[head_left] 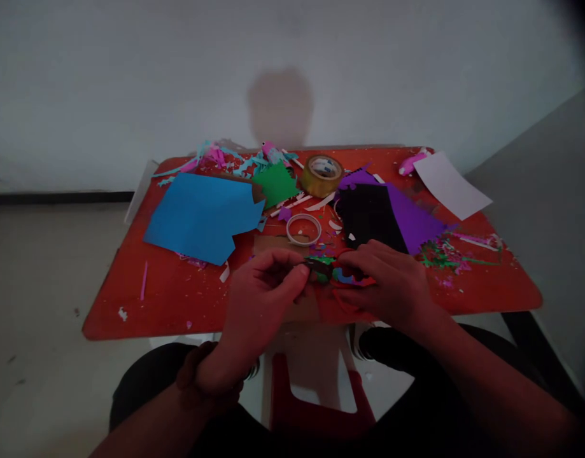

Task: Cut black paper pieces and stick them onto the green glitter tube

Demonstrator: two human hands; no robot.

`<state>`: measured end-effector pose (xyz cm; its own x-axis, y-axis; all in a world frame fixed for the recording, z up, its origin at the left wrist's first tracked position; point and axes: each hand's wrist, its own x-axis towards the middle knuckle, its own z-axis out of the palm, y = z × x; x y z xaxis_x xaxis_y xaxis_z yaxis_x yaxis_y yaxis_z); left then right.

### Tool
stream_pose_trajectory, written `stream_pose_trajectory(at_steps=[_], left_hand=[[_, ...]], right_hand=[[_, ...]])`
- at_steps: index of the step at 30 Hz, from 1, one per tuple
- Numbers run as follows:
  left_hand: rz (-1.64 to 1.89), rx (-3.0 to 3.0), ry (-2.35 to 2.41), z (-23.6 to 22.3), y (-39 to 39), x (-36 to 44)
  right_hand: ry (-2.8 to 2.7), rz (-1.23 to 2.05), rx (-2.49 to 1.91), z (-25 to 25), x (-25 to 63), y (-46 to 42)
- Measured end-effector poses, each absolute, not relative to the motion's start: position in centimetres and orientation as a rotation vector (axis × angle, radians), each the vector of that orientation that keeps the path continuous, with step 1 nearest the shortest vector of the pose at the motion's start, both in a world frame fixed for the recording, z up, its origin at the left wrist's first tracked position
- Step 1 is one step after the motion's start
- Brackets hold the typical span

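Observation:
Both my hands meet over the near edge of a red table (168,299). My left hand (263,292) pinches a small green paper piece (323,264) between thumb and fingers. My right hand (392,283) is closed round red-handled scissors (347,289), whose blades point left at the green piece. A bit of blue paper shows just under the fingers of that hand.
On the table lie a blue sheet (201,216), a green cut-out (275,183), a brown tape roll (321,175), a white tape ring (303,229), black paper (371,213), purple paper (416,219), a white sheet (452,186) and many scraps. A red stool (316,407) stands between my knees.

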<state>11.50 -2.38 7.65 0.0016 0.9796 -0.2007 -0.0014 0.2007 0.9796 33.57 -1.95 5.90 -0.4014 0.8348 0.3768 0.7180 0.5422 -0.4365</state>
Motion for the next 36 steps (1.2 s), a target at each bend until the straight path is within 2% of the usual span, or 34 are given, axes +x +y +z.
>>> stream_pose_trajectory(at_steps=[5,9,14,18,21,31,36], left_hand=[[1.025,1.082,1.307,7.8,-2.4,11.4],[1.028,1.081,1.270,7.9,-2.3,11.4],[1.039,1.141,1.253,7.9,-2.3,11.3],[0.981,1.284,1.307,7.9,-2.4,11.5],[0.926,1.343,1.279,7.5,-2.5,11.7],[0.908,1.451,1.199,7.4,-2.5,11.4],[1.014,1.346,1.212,7.5,-2.4,11.3]], right_hand=[[-2.232,0.215,-1.224,6.0,33.5,-2.1],[-2.004,0.369,-1.571,5.5,34.9,-0.7],[-1.838,0.293,-1.957,4.7,37.1,1.9],[-1.612,0.828,-1.501,5.6,34.9,0.2],[-1.533,1.080,-1.202,6.6,32.4,-1.6],[-1.591,1.150,-1.152,6.7,30.9,-1.5],[-1.370,1.160,-1.083,6.6,29.8,-1.9]])
